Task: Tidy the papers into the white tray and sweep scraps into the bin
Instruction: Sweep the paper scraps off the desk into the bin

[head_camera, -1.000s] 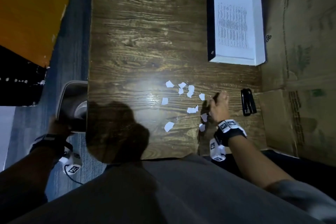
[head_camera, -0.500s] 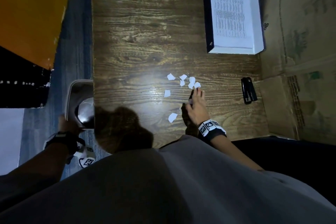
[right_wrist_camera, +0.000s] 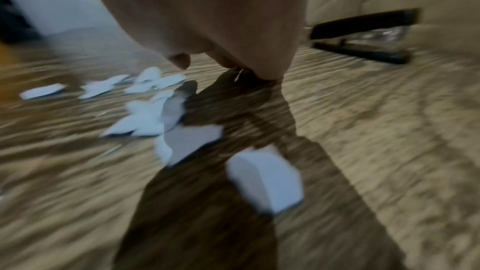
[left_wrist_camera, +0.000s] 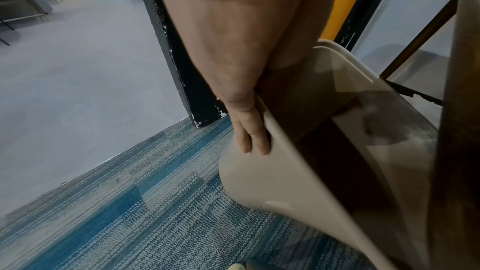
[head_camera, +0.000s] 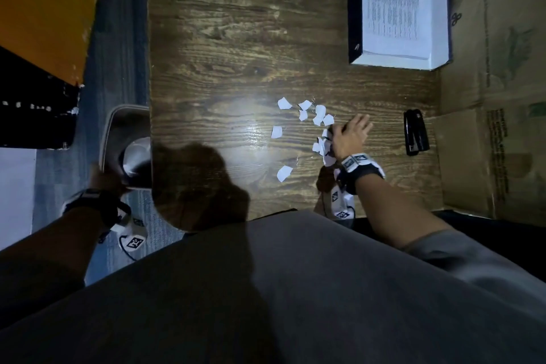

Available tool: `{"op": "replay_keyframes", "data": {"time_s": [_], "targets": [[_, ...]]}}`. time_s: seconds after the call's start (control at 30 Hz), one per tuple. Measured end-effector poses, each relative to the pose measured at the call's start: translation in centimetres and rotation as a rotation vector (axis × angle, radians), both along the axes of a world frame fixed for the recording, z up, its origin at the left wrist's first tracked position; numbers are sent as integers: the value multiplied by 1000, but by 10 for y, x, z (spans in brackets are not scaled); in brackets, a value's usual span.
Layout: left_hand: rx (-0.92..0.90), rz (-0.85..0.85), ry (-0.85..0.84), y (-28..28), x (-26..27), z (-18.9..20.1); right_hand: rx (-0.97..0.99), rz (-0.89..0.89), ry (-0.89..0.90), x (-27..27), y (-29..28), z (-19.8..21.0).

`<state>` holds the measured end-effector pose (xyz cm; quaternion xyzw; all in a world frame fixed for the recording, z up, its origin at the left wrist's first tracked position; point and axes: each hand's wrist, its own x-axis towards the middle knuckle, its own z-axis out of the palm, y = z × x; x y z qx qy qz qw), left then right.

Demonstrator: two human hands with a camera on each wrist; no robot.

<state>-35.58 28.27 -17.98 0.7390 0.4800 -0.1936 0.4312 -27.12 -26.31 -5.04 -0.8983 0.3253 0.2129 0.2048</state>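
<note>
Several white paper scraps (head_camera: 284, 103) lie scattered on the dark wooden table (head_camera: 236, 38); a few are bunched (head_camera: 320, 145) against my right hand (head_camera: 351, 134). That hand stands on its edge on the table with straight fingers, just right of the scraps (right_wrist_camera: 145, 118); the right wrist view is blurred. My left hand (head_camera: 102, 177) grips the rim of the beige bin (head_camera: 127, 127) held at the table's left edge, fingers (left_wrist_camera: 250, 137) on the bin's outer wall (left_wrist_camera: 259, 182). The white tray (head_camera: 437, 59) at the far right holds a printed sheet.
A black stapler (head_camera: 416, 133) lies right of my right hand, also in the right wrist view (right_wrist_camera: 363, 34). Cardboard (head_camera: 496, 97) borders the table's right side. Blue carpet (left_wrist_camera: 130, 213) lies under the bin. An orange panel (head_camera: 44, 9) stands at the far left.
My right hand swept left, bunching the nearest scraps together, and now sits a little back to the right and farther from me. My left hand has kept hold of the bin.
</note>
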Motion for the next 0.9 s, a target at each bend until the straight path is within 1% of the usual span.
{"op": "replay_keyframes", "data": {"time_s": [0.07,0.1,0.13,0.2,0.27,0.3,0.37,0.4,0.47,0.53,0.6,0.73,0.8,0.83,0.87,0.9], "targets": [[1,-2,-29,-10,3,17,84,123,-51,-7,31,1],[10,2,-31,-14,5,23,117,201,-70,-12,39,-4],[14,1,-26,-29,10,47,157,270,-95,-17,43,-4],[15,-18,-7,-44,15,66,201,323,-130,-29,35,-5],[21,-33,-8,-50,16,74,138,265,-163,-44,15,-2],[21,-29,-12,-49,16,73,88,194,-162,-54,4,-1],[14,-24,-5,-51,17,75,22,38,-104,-75,-13,0],[17,-33,4,-51,18,77,6,-2,-76,-83,-15,-1],[14,-42,13,-53,19,81,-11,-21,-63,-94,-6,-6],[5,-55,44,-58,21,90,-25,-26,-70,-94,15,-8],[-21,-25,40,-64,23,95,-12,-9,-88,-92,43,-9],[-50,28,-47,-65,24,99,125,205,-133,-91,97,-11],[-82,44,-79,-64,21,101,204,299,-132,-89,106,-10],[-98,56,-99,-64,20,102,231,316,-170,-88,104,-8],[-111,78,-127,-63,20,102,262,298,-236,-86,99,-3],[-121,96,-147,-62,20,101,300,240,-310,-84,92,8]]}}
